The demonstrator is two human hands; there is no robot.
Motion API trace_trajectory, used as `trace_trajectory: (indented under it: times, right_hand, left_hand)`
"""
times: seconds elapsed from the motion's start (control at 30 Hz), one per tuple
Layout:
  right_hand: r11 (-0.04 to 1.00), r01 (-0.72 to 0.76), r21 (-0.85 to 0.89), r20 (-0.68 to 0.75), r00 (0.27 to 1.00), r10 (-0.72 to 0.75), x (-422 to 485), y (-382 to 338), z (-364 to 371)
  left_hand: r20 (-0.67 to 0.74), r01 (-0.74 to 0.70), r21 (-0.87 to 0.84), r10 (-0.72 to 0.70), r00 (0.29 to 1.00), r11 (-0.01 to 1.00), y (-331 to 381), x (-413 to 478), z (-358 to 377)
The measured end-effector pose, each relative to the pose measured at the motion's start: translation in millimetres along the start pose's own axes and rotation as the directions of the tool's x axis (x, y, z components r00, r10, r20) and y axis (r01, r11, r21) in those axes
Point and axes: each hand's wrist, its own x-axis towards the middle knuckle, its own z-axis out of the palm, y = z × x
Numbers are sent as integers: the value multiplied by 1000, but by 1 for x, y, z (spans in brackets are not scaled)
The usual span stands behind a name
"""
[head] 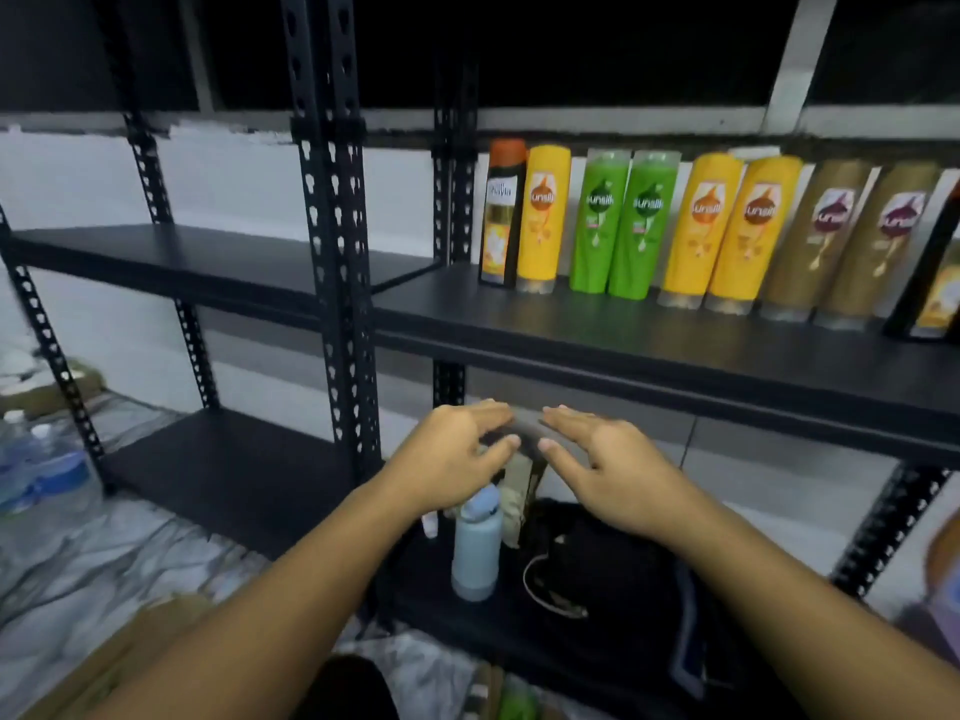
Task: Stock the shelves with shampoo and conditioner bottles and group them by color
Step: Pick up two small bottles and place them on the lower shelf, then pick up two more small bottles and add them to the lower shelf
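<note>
Between the fingertips of the left hand (457, 449) and the right hand (602, 459) we see a dark grey smear (525, 427), too blurred to name; we cannot tell whether the fingers touch it. The hands hide the top of a beige thing (521, 493) below them. The right edge cuts off a dark bottle (930, 288) on the shelf (675, 345) and an orange and purple shape (946, 569) lower down. The water bottles (49, 470) at left are blurred.
</note>
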Motion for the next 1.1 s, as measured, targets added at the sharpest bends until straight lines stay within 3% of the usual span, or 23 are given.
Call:
trace_trajectory:
  times: [0.17,0.3,0.5,0.7,0.93,1.0,1.1]
  right_hand:
    - [977,-208,51,249,950,189,-65,30,91]
    - [928,-372,35,481,820,310,-109,56,176]
    - [852,-522,40,664,651,368,-160,78,278]
    - [770,-638,18,721,542,432,-174,95,334]
    - [592,-800,97,731,461,503,-164,119,400]
    - [533,-835,139,716,457,528,-158,128,418]
    - [566,-806,170,625,533,571,-145,146,451]
  left_hand:
    - [223,214,-26,-203,953,976,-19,-63,88]
    - [454,374,12,-338,824,928,-40,-109,169]
    - [640,455,96,-405,654,886,-52,-165,249]
    - [695,514,180,-478,537,838,-78,-184,280]
    - [687,621,152,-534,493,769,-129,-186,326]
    - [653,669,135,-573,495,731,-144,-187,342]
    - [648,708,99,-585,487,699,-168,-193,371]
